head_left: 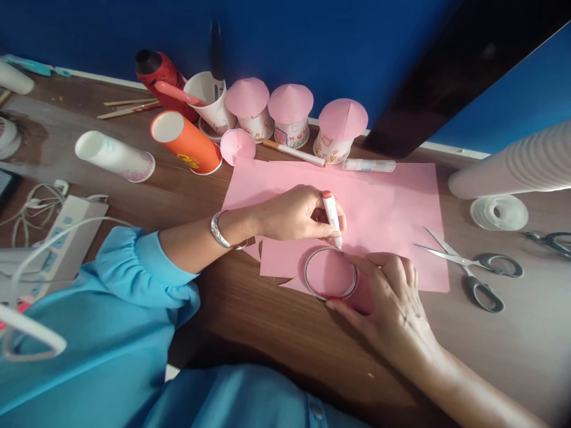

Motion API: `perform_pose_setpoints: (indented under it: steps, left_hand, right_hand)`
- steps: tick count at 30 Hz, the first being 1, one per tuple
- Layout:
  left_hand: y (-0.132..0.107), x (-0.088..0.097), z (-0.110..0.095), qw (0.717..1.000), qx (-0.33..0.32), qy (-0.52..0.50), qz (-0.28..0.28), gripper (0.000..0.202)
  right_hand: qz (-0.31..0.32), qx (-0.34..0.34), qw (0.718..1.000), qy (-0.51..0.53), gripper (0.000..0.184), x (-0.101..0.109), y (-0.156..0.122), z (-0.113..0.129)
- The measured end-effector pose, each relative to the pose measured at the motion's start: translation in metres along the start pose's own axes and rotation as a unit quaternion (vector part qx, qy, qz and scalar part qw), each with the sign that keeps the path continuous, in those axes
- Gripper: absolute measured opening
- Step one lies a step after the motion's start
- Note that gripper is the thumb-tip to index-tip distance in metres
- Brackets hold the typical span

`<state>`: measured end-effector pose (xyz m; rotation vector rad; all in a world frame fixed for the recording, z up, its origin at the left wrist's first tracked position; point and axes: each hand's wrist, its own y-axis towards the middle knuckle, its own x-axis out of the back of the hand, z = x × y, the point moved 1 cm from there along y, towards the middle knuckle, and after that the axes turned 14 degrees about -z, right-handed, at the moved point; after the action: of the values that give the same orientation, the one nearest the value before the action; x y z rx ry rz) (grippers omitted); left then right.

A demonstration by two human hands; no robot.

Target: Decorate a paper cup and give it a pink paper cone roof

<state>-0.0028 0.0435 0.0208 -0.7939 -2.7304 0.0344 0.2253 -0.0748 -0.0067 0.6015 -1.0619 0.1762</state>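
My left hand (pixel 289 214), in a blue sleeve with a silver bracelet at the wrist, is closed on a white marker (pixel 331 211) with a red cap end. The marker's tip touches the pink paper sheet (pixel 392 202) at the top edge of a round ring-rimmed object (pixel 331 273). My right hand (pixel 392 297) comes in from the lower right. Its fingers curl round the right side of that round object and press it onto a smaller pink paper piece. I cannot tell whether the object is a cup or a tape roll.
Scissors (pixel 473 267) lie open right of the paper, with a tape roll (pixel 498 212) and a stack of white cups (pixel 513 166) beyond. Three cups with pink cone lids (pixel 291 116), an orange cup (pixel 187 142) and a white cup (pixel 113 156) stand behind. A power strip (pixel 66 232) is at left.
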Motion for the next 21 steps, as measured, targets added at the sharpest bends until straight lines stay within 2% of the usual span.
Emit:
perform_pose_setpoints:
  steps: [10, 21]
  left_hand:
    - [-0.03, 0.01, 0.005, 0.995, -0.012, 0.055, -0.086, 0.005]
    - [-0.082, 0.003, 0.009, 0.972, -0.062, 0.138, -0.181, 0.007]
  right_hand:
    - [0.005, -0.004, 1.0, 0.0, 0.059, 0.0, 0.0, -0.001]
    - [0.002, -0.014, 1.0, 0.013, 0.06, -0.001, 0.0, 0.0]
